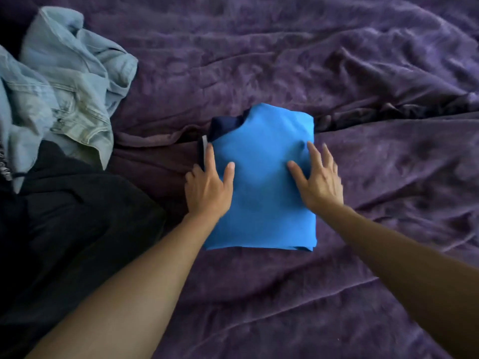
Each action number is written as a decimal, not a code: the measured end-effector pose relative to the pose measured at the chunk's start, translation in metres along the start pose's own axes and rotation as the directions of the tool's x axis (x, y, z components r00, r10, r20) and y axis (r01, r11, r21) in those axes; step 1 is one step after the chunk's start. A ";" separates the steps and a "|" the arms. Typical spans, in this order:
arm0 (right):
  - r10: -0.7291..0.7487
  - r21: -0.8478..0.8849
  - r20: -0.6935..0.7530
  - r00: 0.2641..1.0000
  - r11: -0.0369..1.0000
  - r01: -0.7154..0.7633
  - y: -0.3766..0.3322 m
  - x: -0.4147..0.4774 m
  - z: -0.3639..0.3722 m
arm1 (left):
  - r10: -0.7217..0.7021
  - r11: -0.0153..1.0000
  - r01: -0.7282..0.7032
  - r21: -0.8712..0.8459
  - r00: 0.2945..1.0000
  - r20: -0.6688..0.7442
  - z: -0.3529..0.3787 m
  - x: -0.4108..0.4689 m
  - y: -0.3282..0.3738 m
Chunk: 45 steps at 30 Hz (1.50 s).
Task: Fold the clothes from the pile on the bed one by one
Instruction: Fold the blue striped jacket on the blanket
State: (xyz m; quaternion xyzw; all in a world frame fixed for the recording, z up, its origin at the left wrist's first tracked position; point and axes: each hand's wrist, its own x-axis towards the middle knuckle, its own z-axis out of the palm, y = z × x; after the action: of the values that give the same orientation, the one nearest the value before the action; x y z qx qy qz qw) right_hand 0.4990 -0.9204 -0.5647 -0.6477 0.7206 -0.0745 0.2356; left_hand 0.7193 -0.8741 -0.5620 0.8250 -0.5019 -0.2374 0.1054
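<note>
A bright blue garment (261, 141), folded into a compact rectangle with a dark navy collar part at its upper left, lies in the middle of the purple bed cover (337, 73). My left hand (208, 187) rests flat along its left edge, fingers spread. On the right half my right hand (318, 177) presses flat with its fingers apart. Neither hand grips the cloth. At the left lies the pile: a crumpled light blue denim piece (70, 81) over a black garment (72, 221).
The wrinkled purple cover spreads across the whole view, with a deep fold (404, 112) running to the right behind the blue garment. The pile takes up the left side.
</note>
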 end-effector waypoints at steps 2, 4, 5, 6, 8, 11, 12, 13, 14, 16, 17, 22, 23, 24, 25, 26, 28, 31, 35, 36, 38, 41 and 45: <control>0.149 0.160 0.121 0.981 0.973 -0.168 0.014 -0.016 0.005 | -0.043 0.998 0.043 0.034 0.999 -0.017 0.007 0.008 0.008; 0.177 0.277 0.158 0.971 0.936 -0.216 0.012 -0.026 0.017 | -0.053 0.999 0.053 -0.001 0.998 -0.046 0.010 0.005 0.009; 0.184 0.332 0.155 0.971 0.916 -0.227 0.008 -0.029 0.021 | -0.056 0.997 0.054 -0.059 0.997 -0.043 0.010 0.003 0.009; 0.192 0.378 0.143 0.971 0.896 -0.233 0.005 -0.032 0.023 | -0.061 0.990 0.057 -0.129 0.998 -0.033 0.009 -0.001 0.009; 0.201 0.449 0.110 0.973 0.864 -0.229 0.002 -0.038 0.017 | -0.060 0.973 0.052 -0.227 0.998 -0.027 0.004 -0.010 0.014; 0.197 0.470 0.032 0.980 0.862 -0.189 0.015 -0.057 -0.013 | 0.014 0.958 -0.033 -0.286 0.997 -0.069 -0.003 -0.037 0.035; 0.200 0.468 0.010 0.980 0.865 -0.181 0.024 -0.065 -0.026 | 0.043 0.950 -0.065 -0.305 0.996 -0.078 -0.004 -0.051 0.046; 0.208 0.469 -0.004 0.978 0.864 -0.182 0.037 -0.073 -0.041 | 0.068 0.942 -0.091 -0.323 0.994 -0.082 -0.004 -0.066 0.060; 0.220 0.470 -0.016 0.975 0.863 -0.187 0.051 -0.082 -0.055 | 0.085 0.934 -0.108 -0.340 0.993 -0.082 -0.001 -0.081 0.075; 0.249 0.466 -0.041 0.968 0.862 -0.202 0.085 -0.100 -0.084 | 0.105 0.919 -0.123 -0.374 0.992 -0.068 0.007 -0.111 0.109; 0.262 0.466 -0.054 0.963 0.860 -0.208 0.104 -0.108 -0.098 | 0.114 0.912 -0.128 -0.389 0.992 -0.058 0.014 -0.125 0.128; 0.337 0.476 -0.143 0.931 0.848 -0.234 0.214 -0.132 -0.169 | 0.183 0.878 -0.163 -0.450 0.983 0.000 0.063 -0.185 0.232; 0.346 0.477 -0.164 0.924 0.847 -0.233 0.238 -0.133 -0.182 | 0.194 0.872 -0.170 -0.460 0.981 0.005 0.074 -0.195 0.255; 0.349 0.476 -0.187 0.918 0.850 -0.226 0.261 -0.133 -0.196 | 0.206 0.865 -0.180 -0.469 0.979 0.004 0.086 -0.205 0.277; 0.345 0.474 -0.204 0.916 0.854 -0.217 0.285 -0.132 -0.210 | 0.215 0.858 -0.190 -0.478 0.977 -0.002 0.098 -0.215 0.299; 0.336 0.471 -0.214 0.917 0.858 -0.205 0.308 -0.130 -0.224 | 0.220 0.849 -0.198 -0.490 0.975 -0.013 0.110 -0.225 0.322; 0.315 0.455 -0.224 0.922 0.871 -0.187 0.355 -0.125 -0.254 | 0.222 0.833 -0.207 -0.514 0.974 -0.033 0.133 -0.246 0.368; 0.282 0.428 -0.236 0.930 0.889 -0.161 0.420 -0.121 -0.306 | 0.201 0.801 -0.192 -0.566 0.979 -0.048 0.162 -0.282 0.436; 0.269 0.380 -0.264 0.926 0.912 -0.156 0.495 -0.124 -0.382 | 0.178 0.743 -0.152 -0.651 0.984 -0.027 0.188 -0.338 0.520; 0.280 0.359 -0.268 0.922 0.917 -0.175 0.513 -0.126 -0.399 | 0.183 0.729 -0.149 -0.668 0.983 -0.020 0.195 -0.353 0.537; 0.297 0.287 -0.307 0.904 0.935 -0.209 0.548 -0.130 -0.421 | 0.200 0.723 -0.145 -0.675 0.980 0.004 0.210 -0.382 0.562; 0.321 0.118 -0.307 0.896 0.947 -0.299 0.598 -0.134 -0.424 | 0.235 0.772 -0.121 -0.624 0.966 0.104 0.244 -0.409 0.575; 0.364 -0.180 0.107 0.925 0.922 -0.342 0.636 -0.136 -0.385 | 0.207 0.920 -0.038 -0.390 0.891 0.404 0.280 -0.404 0.561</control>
State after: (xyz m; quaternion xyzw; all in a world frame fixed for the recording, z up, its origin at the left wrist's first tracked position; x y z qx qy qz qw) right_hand -0.2337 -0.7695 -0.4565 -0.5270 0.8114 0.0716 0.2423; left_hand -0.0113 -0.7669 -0.4580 0.6814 -0.5105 -0.4998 0.1591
